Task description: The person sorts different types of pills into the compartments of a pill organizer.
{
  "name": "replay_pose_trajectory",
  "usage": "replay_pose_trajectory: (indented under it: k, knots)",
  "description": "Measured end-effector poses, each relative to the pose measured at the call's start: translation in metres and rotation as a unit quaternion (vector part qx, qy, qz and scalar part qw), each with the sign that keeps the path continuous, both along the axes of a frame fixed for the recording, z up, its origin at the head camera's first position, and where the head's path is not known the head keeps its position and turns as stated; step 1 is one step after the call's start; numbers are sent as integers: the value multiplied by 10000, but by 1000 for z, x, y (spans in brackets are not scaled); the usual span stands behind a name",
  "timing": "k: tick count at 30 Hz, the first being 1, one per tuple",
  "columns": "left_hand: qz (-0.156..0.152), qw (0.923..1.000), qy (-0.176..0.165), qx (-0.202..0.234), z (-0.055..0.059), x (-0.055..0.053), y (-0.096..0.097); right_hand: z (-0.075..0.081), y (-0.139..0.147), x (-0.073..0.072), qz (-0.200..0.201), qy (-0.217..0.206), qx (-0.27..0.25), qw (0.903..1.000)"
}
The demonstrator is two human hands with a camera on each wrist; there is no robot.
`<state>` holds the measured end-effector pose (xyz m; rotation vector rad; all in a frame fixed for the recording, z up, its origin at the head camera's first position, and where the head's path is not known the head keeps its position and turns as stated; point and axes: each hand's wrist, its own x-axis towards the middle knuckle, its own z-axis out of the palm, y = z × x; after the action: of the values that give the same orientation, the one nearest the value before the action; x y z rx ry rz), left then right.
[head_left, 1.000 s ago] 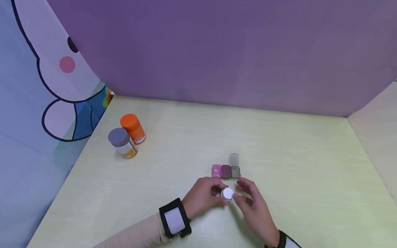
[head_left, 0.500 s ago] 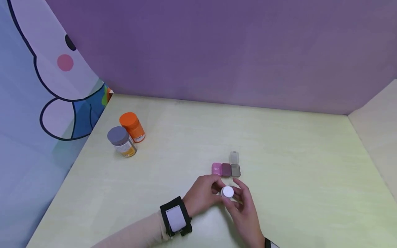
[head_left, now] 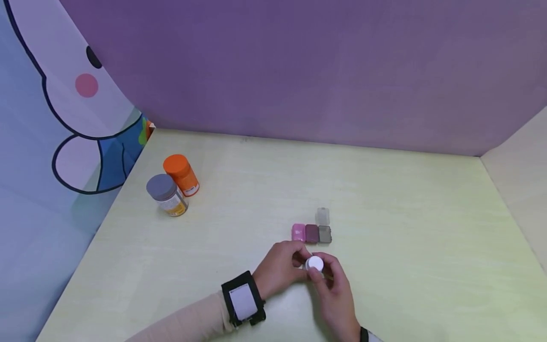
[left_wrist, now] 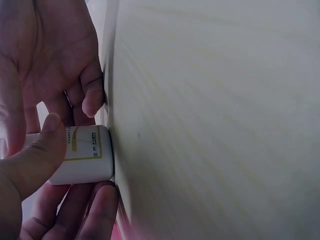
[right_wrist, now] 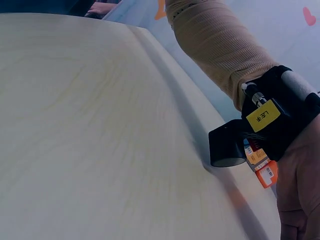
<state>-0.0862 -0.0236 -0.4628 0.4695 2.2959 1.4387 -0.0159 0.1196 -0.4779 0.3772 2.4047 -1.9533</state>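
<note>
A small white vitamin bottle (left_wrist: 87, 150) stands upright on the table, its white cap (head_left: 315, 262) facing up in the head view. My left hand (head_left: 279, 267) grips the bottle's body, thumb on one side and fingers on the other. From the right, my right hand (head_left: 336, 297) pinches the cap between thumb and fingers. Just beyond both hands lies a small pill box with pink, maroon and grey compartments (head_left: 312, 233). The grey one's translucent lid (head_left: 322, 216) is flipped back; I cannot make out what is inside. The right wrist view hides the bottle.
At the far left of the table (head_left: 406, 228), an orange bottle (head_left: 183, 175) and a grey-lidded bottle (head_left: 168, 195) stand close together. A purple panel (head_left: 299, 71) rises along the back edge. A patterned cloth (head_left: 47, 213) hangs on the left.
My right hand has moved left from beside the bottle and its thumb and fingers have closed on the cap. The left hand keeps its hold; the pill box and other bottles stay put.
</note>
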Motion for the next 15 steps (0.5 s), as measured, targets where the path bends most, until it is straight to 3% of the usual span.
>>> replay_pose_trajectory:
  k: [8,15]
  knots:
    - [-3,10000,-23,-22,1,1,1,-1,1,3,-28,57,32,10000]
    - [15,9999,-103,-8,1,1,0,0,4,2,102,-163,-49,9998]
